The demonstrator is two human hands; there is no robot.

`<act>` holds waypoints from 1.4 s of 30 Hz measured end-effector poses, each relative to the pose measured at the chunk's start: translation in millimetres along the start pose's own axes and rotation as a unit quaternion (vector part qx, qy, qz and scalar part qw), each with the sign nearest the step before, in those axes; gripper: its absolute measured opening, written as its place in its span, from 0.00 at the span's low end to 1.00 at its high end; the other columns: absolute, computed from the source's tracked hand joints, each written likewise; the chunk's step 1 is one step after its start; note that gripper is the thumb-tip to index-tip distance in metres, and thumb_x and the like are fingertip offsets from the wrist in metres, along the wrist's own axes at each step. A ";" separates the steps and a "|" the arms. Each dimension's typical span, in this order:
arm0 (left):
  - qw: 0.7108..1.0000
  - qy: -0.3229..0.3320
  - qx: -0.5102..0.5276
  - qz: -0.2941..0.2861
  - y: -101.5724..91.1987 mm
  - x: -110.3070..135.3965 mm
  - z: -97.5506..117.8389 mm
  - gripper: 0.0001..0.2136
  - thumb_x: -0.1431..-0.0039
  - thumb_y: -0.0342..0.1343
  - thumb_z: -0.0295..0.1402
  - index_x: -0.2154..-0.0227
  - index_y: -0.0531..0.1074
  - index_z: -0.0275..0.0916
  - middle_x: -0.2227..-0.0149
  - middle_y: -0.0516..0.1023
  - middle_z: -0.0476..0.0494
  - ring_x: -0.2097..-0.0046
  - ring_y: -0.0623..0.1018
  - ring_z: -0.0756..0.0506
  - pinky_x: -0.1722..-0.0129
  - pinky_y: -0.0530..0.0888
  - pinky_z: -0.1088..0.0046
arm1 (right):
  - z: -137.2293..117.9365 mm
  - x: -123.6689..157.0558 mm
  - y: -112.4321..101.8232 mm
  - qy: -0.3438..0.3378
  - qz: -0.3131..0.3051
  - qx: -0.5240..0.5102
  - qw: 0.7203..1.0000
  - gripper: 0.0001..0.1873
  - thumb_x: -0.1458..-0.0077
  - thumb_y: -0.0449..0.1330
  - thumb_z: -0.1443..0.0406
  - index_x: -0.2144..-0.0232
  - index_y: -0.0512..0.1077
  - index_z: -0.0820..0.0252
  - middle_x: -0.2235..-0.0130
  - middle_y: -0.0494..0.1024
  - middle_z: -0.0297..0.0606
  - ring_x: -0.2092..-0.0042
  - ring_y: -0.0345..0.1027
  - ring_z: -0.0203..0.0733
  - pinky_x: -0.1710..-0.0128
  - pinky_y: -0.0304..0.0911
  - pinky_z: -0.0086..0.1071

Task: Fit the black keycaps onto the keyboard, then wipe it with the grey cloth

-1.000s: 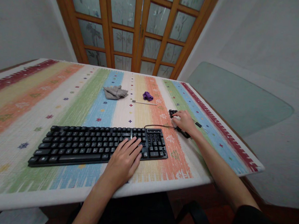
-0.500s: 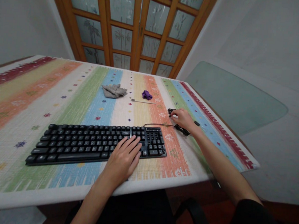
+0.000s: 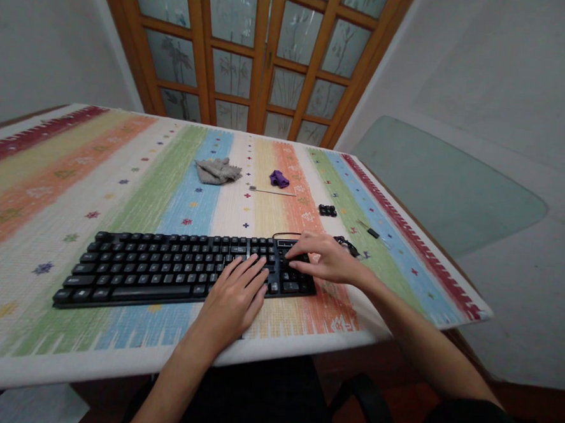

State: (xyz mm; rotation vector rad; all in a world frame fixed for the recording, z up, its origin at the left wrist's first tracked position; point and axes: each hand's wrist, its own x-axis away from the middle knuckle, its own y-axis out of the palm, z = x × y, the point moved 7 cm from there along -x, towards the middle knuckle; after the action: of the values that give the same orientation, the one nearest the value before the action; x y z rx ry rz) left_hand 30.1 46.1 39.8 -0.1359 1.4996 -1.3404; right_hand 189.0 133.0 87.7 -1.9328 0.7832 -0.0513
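Observation:
A black keyboard [image 3: 154, 274] lies along the near side of the table. My left hand [image 3: 237, 292] rests flat on its right part, fingers stretched out over the keys. Over the number pad is my right hand [image 3: 325, 255], thumb and forefinger pinched at its upper left. A small dark keycap seems to be between those fingertips, though it blends with the keys below. Several loose black keycaps [image 3: 327, 210] stand grouped beyond the keyboard's right end. The keyboard's bundled cable [image 3: 346, 245] lies partly behind my right hand.
Farther back are a crumpled grey cloth [image 3: 218, 171], a purple cloth [image 3: 279, 179] and a thin rod-like tool [image 3: 274, 192]. A small tool with a black handle [image 3: 372, 232] lies at the right. The striped tablecloth [image 3: 136, 164] covers the table; its near edge runs below my wrists.
My right hand has moved from the loose keycaps left and nearer, onto the number pad, uncovering the keycap group. My left hand stays in place on the keyboard.

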 end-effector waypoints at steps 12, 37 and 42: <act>1.000 0.001 -0.009 -0.006 1.0 0.0 0.0 0.16 0.30 0.48 0.30 0.46 0.74 0.33 0.41 0.76 0.36 0.38 0.73 0.38 0.38 0.70 0.51 | -8.0 -3.4 17.6 -0.011 -0.043 0.071 0.996 0.08 0.39 0.60 0.70 0.62 0.80 0.58 0.64 0.82 0.38 0.60 0.70 0.44 0.59 0.67 0.38; 1.000 0.005 -0.004 0.003 0.8 0.5 -0.7 0.16 0.30 0.48 0.29 0.45 0.74 0.35 0.41 0.77 0.36 0.38 0.74 0.38 0.38 0.70 0.51 | -7.0 34.2 42.8 0.059 0.094 0.124 0.986 0.11 0.37 0.63 0.56 0.60 0.78 0.56 0.43 0.71 0.47 0.41 0.60 0.56 0.41 0.58 0.58; 1.000 0.005 -0.004 0.003 1.1 0.7 -1.0 0.16 0.30 0.48 0.30 0.45 0.74 0.35 0.41 0.76 0.36 0.38 0.73 0.38 0.39 0.71 0.50 | -6.2 38.2 40.2 0.068 0.102 0.121 0.985 0.13 0.36 0.61 0.55 0.57 0.79 0.54 0.42 0.69 0.46 0.40 0.59 0.56 0.40 0.58 0.59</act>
State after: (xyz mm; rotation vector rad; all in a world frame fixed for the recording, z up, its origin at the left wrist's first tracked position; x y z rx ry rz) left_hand 29.7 46.7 38.3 -0.1304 1.5144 -1.3325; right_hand 196.9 96.2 46.6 -1.6234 1.0148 -0.1477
